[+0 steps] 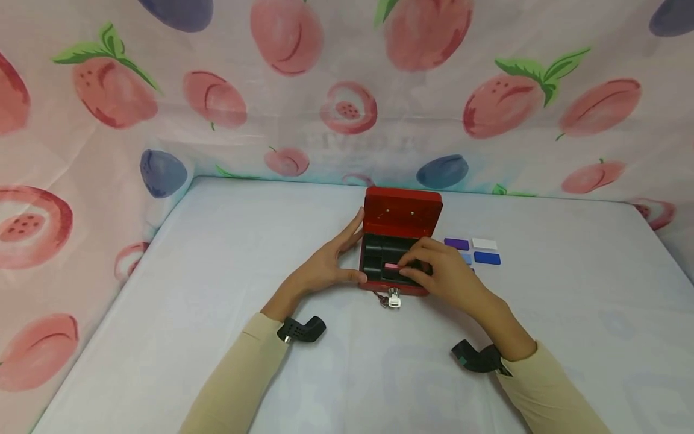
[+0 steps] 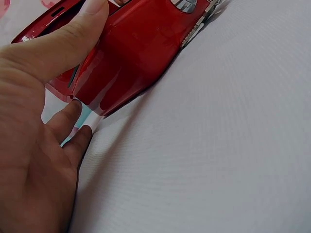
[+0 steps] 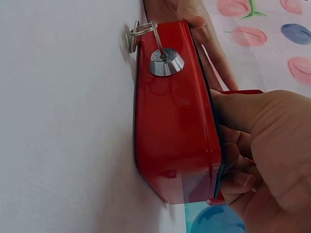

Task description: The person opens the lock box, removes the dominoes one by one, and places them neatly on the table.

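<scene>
A small red cash box [image 1: 394, 289] stands with its lid raised, a black compartment tray [image 1: 374, 247] inside. My left hand [image 1: 325, 265] is at its left side, thumb on the front left rim and straight fingers reaching along the side toward the lid. Over the tray, my right hand [image 1: 447, 271] pinches a small pink block [image 1: 391, 266] between thumb and fingers. The right wrist view hides that block behind the box's front wall. In the box's lock [image 3: 166, 63] sits a key, with more keys [image 3: 133, 36] hanging from its ring.
Right of the box lie several small flat blocks, among them a purple one [image 1: 456, 243], a white one [image 1: 484, 243] and a dark blue one [image 1: 487, 258]; the right hand partly covers others. A white cloth [image 1: 217, 241] covers the table, and a fruit-patterned curtain [image 1: 347, 54] hangs behind.
</scene>
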